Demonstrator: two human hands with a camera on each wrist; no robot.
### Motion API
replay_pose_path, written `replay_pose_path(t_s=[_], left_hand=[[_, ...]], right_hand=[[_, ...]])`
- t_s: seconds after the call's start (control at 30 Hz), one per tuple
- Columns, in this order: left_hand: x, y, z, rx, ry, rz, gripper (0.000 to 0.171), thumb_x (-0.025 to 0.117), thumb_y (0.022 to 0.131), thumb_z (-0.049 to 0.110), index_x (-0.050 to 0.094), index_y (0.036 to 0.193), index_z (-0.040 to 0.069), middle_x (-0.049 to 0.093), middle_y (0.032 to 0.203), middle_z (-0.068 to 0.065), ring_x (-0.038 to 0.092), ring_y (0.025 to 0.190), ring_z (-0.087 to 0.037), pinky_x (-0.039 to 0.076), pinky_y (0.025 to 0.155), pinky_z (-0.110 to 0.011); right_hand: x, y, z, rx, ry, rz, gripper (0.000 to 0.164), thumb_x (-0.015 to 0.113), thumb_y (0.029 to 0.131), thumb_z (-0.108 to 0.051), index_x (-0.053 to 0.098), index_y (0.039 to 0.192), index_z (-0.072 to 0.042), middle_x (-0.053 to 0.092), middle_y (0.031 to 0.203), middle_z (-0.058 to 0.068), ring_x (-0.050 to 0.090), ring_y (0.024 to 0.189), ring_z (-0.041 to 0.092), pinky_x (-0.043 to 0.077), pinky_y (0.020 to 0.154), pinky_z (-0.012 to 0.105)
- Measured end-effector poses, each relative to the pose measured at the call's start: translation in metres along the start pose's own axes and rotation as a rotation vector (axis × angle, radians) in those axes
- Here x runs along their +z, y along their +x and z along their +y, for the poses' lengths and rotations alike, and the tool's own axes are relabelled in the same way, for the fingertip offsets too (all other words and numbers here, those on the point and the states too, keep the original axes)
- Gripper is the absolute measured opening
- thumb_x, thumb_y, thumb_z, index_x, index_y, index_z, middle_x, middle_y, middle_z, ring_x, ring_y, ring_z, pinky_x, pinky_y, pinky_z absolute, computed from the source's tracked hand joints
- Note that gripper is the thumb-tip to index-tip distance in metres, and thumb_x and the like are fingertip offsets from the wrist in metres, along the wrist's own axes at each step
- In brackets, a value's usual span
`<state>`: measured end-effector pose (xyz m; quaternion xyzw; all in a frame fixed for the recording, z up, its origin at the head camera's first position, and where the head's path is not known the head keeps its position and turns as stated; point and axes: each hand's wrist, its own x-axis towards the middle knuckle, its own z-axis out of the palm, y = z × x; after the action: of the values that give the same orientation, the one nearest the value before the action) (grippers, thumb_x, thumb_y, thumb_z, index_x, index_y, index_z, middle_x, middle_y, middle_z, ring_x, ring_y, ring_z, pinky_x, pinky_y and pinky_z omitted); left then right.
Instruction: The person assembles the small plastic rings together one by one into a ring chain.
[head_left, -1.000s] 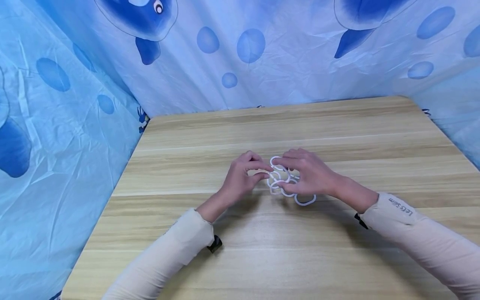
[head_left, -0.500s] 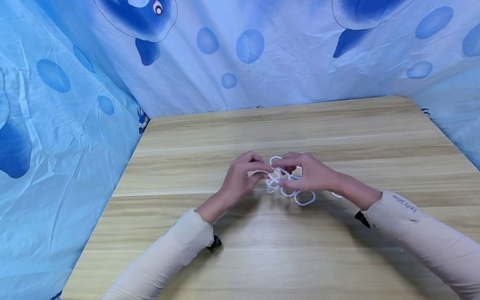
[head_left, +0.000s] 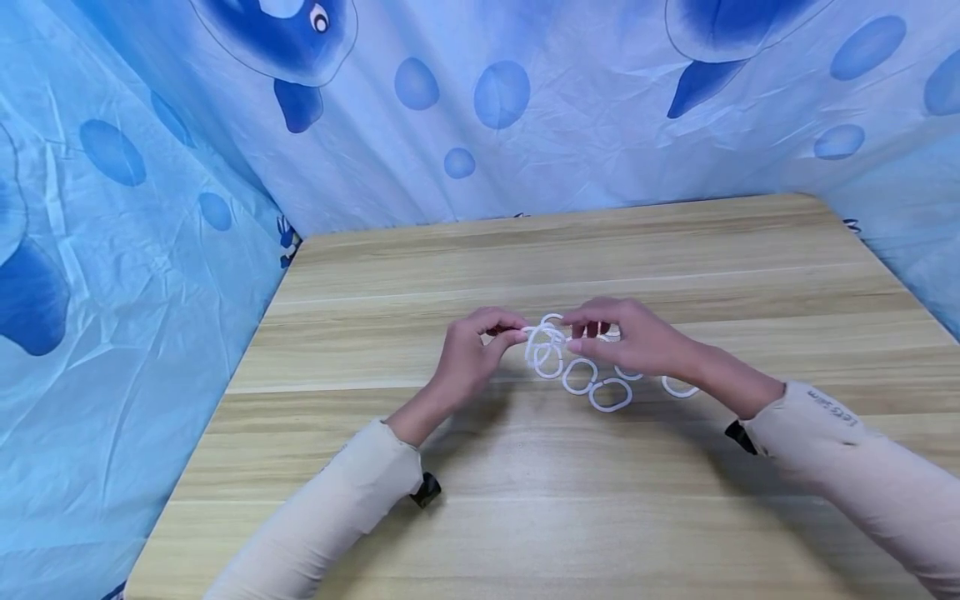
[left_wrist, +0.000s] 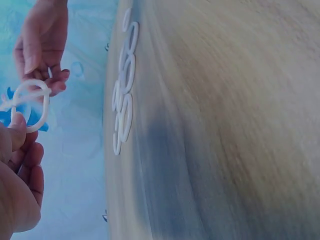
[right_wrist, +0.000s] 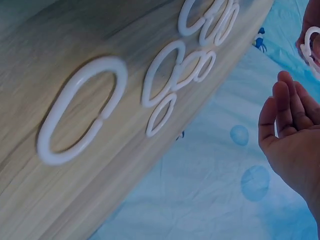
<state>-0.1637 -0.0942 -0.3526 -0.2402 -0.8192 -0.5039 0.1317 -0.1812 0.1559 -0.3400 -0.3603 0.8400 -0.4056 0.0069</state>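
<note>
My left hand (head_left: 472, 350) pinches a white plastic curtain ring (left_wrist: 46, 107) between thumb and fingers, raised over the table. A second white ring (left_wrist: 6, 106) crosses the held one beside the thumb. Close by on the right is my right hand (head_left: 637, 333), its fingers loosely bent, with a gap between thumb and forefinger. In the left wrist view its fingertips overlap the upper edge of the held ring. Several similar rings lie flat under and around the hands, including one near ring (right_wrist: 50, 125) with a split in its side.
The wooden table (head_left: 510, 500) carries the loose rings in a loose group near its middle; one ring (head_left: 680, 395) lies apart under the right wrist. Behind and to the left hangs a blue curtain (head_left: 585, 150) with whale and bubble prints.
My left hand has drawn slightly left, lifting the ring it pinches. My right hand has shifted right and its fingers have left the rings beneath, uncovering more of them.
</note>
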Motion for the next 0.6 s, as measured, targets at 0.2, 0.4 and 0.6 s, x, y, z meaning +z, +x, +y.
replay_pose_path(t_s=[0.2,0.4,0.6], left_hand=[[-0.007,0.000,0.001,0.013,0.113,-0.002,0.006,0.073,0.085,0.008,0.073,0.090,0.007,0.067,0.082,0.000,0.057,0.079,-0.010,0.050,0.074,-0.028],[-0.009,0.002,0.002,0.123,0.225,-0.020,0.003,0.071,0.087,0.007,0.071,0.089,0.004,0.062,0.080,-0.001,0.053,0.079,-0.013,0.047,0.072,-0.029],[-0.008,0.001,0.000,0.166,0.338,0.024,0.004,0.072,0.085,0.007,0.071,0.089,0.007,0.062,0.082,0.000,0.052,0.080,-0.016,0.042,0.073,-0.032]], right_hand=[[-0.009,-0.006,0.007,-0.030,-0.068,0.046,0.025,0.071,0.087,-0.010,0.070,0.111,-0.006,0.064,0.085,-0.008,0.056,0.078,0.008,0.048,0.071,0.031],[-0.012,-0.012,0.015,-0.038,-0.103,0.056,0.017,0.071,0.086,-0.010,0.071,0.102,-0.008,0.062,0.081,-0.012,0.055,0.076,0.006,0.048,0.071,0.031],[-0.012,-0.014,0.018,-0.050,-0.120,0.055,0.016,0.073,0.085,-0.010,0.071,0.100,-0.009,0.062,0.081,-0.013,0.055,0.076,0.005,0.048,0.069,0.031]])
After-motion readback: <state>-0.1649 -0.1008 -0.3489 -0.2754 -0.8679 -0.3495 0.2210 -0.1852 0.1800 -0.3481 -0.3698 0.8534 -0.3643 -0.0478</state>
